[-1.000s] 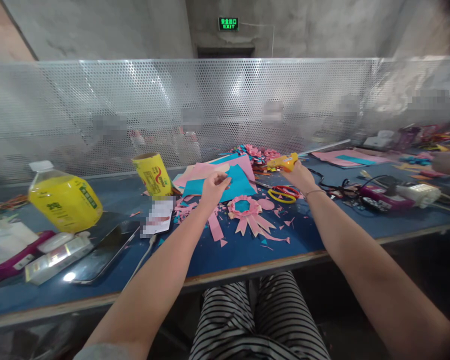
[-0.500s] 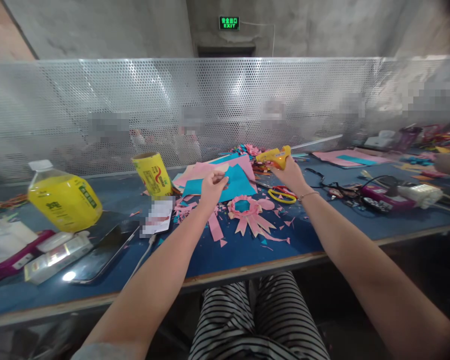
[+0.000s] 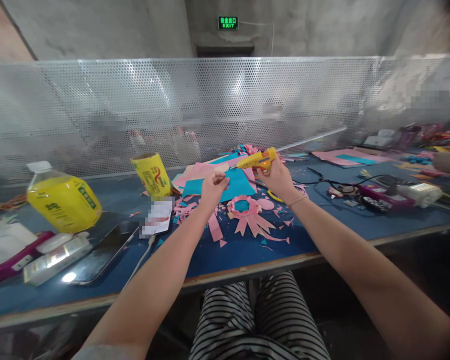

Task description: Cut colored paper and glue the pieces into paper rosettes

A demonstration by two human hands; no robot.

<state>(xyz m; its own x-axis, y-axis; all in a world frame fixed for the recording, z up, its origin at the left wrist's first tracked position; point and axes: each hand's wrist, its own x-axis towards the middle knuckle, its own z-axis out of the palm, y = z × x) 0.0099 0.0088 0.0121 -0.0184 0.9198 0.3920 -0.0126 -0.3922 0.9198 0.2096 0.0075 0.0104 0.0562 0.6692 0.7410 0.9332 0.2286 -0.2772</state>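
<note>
My right hand (image 3: 275, 176) is wrapped round a yellow glue gun (image 3: 255, 159); a long clear glue stick (image 3: 311, 139) sticks out of its back. The nozzle points left, close to the fingertips of my left hand (image 3: 214, 189). Those left fingers are pinched together, and whatever they hold is too small to make out. Beneath them lie blue paper (image 3: 243, 182) and pink paper sheets (image 3: 197, 170). Nearer me on the table rests a pink paper rosette (image 3: 253, 223) with a blue centre and pointed tails.
To the left stand a yellow bottle (image 3: 65, 202) and a yellow tube (image 3: 152, 174); a phone (image 3: 101, 252) lies before them. Scissors (image 3: 274, 195) lie under my right wrist. A power strip (image 3: 386, 197) with cables sits right. A perforated metal screen (image 3: 225, 100) closes the back.
My right hand has brought the glue gun leftward and a little lower, so its nozzle is now near my left fingertips. My left hand has barely moved.
</note>
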